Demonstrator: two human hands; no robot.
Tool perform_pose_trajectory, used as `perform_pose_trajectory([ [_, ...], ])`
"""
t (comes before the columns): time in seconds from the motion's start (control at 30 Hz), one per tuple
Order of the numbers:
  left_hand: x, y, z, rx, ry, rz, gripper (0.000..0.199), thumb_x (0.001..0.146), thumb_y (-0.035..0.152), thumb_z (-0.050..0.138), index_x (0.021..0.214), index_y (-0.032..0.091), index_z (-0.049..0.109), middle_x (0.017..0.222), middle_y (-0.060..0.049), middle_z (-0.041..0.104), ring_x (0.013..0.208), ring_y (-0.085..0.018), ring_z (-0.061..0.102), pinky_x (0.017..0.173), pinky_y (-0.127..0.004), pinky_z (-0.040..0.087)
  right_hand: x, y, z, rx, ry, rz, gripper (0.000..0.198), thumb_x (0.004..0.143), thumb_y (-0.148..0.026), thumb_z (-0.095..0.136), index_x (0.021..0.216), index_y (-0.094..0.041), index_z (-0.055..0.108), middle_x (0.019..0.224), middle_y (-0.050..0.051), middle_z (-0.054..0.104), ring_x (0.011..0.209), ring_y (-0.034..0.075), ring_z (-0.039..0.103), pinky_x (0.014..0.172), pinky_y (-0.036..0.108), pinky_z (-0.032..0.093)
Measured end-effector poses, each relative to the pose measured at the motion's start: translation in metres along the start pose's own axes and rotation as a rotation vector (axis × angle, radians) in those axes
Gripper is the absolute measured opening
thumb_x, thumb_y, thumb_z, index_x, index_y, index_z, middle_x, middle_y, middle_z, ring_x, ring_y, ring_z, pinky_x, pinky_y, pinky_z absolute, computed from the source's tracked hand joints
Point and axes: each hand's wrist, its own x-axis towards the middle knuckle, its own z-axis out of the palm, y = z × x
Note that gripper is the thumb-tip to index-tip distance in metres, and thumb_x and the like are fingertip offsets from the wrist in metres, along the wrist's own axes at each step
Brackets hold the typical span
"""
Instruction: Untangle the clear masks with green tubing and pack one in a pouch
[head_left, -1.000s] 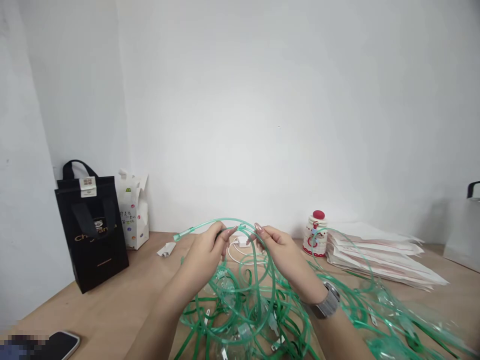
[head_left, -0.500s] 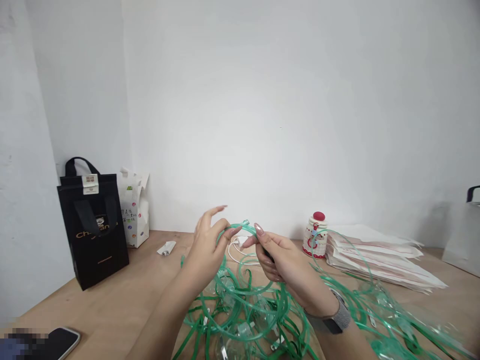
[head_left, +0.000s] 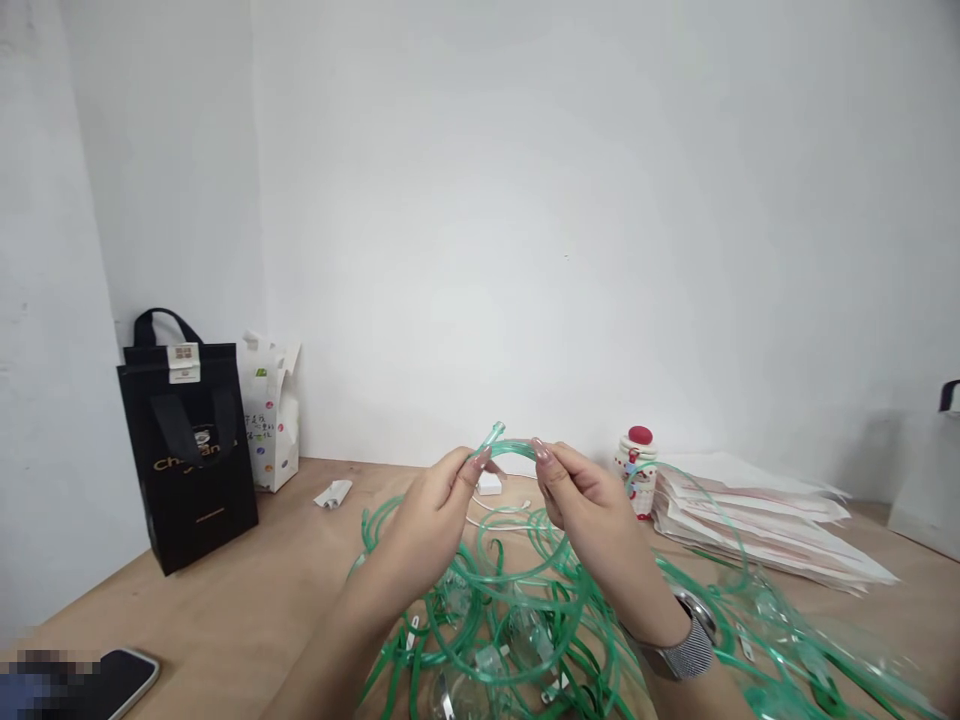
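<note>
A coil of clear green oxygen tubing (head_left: 511, 447) is held up in front of me between both hands. My left hand (head_left: 439, 500) is closed round the coil's left side, thumb on top, and a clear green connector end (head_left: 493, 434) sticks up just beyond it. My right hand (head_left: 589, 505) pinches the coil's right side with thumb and fingers. The lower loops hang over a tangle of oxygen masks (head_left: 525, 635) with green tubing and dark green straps on the table. The fingers underneath are partly hidden.
More masks and tubing (head_left: 810, 640) lie at the right. A stack of white paper packets (head_left: 772, 515) and a white-and-red bottle (head_left: 637, 470) stand behind. A white charger (head_left: 489, 484) with its cable is beyond my hands. At left are a black bag (head_left: 187, 460), a white bag (head_left: 274, 415) and a phone (head_left: 124, 685).
My left hand's raised, spread fingers have closed round the coil. My right hand has shifted slightly right and up, and the dark object under it no longer shows. The connector stands up more.
</note>
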Motion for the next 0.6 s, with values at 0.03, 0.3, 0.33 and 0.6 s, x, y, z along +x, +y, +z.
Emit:
perform_pose_trajectory([
  [0.03, 0.0, 0.001, -0.001, -0.039, -0.028, -0.011, 0.034, 0.091, 0.045, 0.036, 0.08, 0.02, 0.057, 0.055, 0.007, 0.028, 0.047, -0.008, 0.025, 0.043, -0.02, 0.02, 0.0, -0.001, 0.0, -0.021, 0.012, -0.02, 0.037, 0.083, -0.05, 0.05, 0.065, -0.018, 0.052, 0.055, -0.006, 0.03, 0.045, 0.008, 0.026, 0.039, 0.023, 0.02],
  [0.3, 0.007, 0.003, -0.013, -0.467, -0.031, -0.138, 0.034, 0.086, 0.044, 0.048, 0.065, 0.017, 0.045, 0.048, 0.01, 0.024, 0.041, -0.005, 0.016, 0.037, -0.016, 0.014, 0.003, -0.003, -0.011, 0.314, -0.321, 0.332, 0.029, 0.075, -0.042, 0.065, 0.079, -0.013, 0.066, 0.043, -0.01, 0.03, 0.039, 0.005, 0.021, 0.04, 0.022, 0.016],
  [0.33, 0.009, 0.002, -0.015, -0.525, 0.026, -0.142, 0.035, 0.086, 0.044, 0.048, 0.064, 0.018, 0.043, 0.047, 0.01, 0.024, 0.04, -0.005, 0.015, 0.036, -0.016, 0.013, 0.004, -0.002, -0.013, 0.372, -0.364, 0.366, 0.025, 0.074, -0.038, 0.067, 0.076, -0.013, 0.066, 0.043, -0.01, 0.033, 0.038, 0.005, 0.025, 0.041, 0.021, 0.022],
  [0.6, 0.018, -0.002, -0.024, -0.885, 0.307, -0.157, 0.035, 0.093, 0.037, 0.038, 0.066, 0.016, 0.043, 0.047, 0.01, 0.025, 0.034, -0.003, 0.014, 0.031, -0.013, 0.016, 0.006, 0.0, -0.01, 0.776, -0.283, 0.327, 0.017, 0.076, -0.032, 0.067, 0.081, -0.015, 0.066, 0.059, -0.004, 0.049, 0.057, 0.009, 0.048, 0.067, 0.026, 0.046],
])
